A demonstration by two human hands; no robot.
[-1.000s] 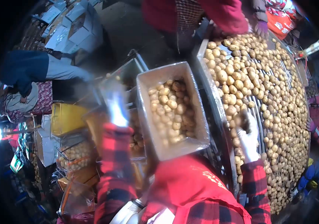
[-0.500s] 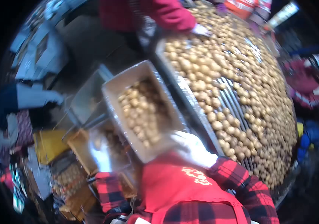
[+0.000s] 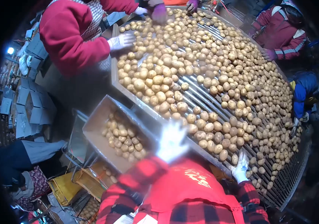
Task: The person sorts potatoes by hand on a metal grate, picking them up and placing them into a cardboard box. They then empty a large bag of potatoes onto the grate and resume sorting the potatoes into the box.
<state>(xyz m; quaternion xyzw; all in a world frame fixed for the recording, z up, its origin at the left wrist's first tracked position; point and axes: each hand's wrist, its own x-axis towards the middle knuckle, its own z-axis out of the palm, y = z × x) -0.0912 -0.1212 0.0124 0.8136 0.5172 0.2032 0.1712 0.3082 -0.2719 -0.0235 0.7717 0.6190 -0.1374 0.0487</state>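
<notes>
My left hand, in a white glove, is blurred and overexposed above the near rim of the sorting table, its fingers seemingly spread and nothing visible in it. My right hand, also white-gloved, rests at the table's near edge with fingers stretched out beside a potato. Many loose potatoes cover the slatted metal table. Left of my left hand stands a cardboard box lined with clear plastic, tilted in view and partly filled with potatoes.
A co-worker in a red jacket reaches onto the table at upper left. Other people stand at the far side and right, one with a blue sleeve. Flattened cartons and a yellow crate lie left.
My view has turned toward the table. My left hand has moved from beside the potato box to the table rim. My right hand has left the box and now touches the table's edge.
</notes>
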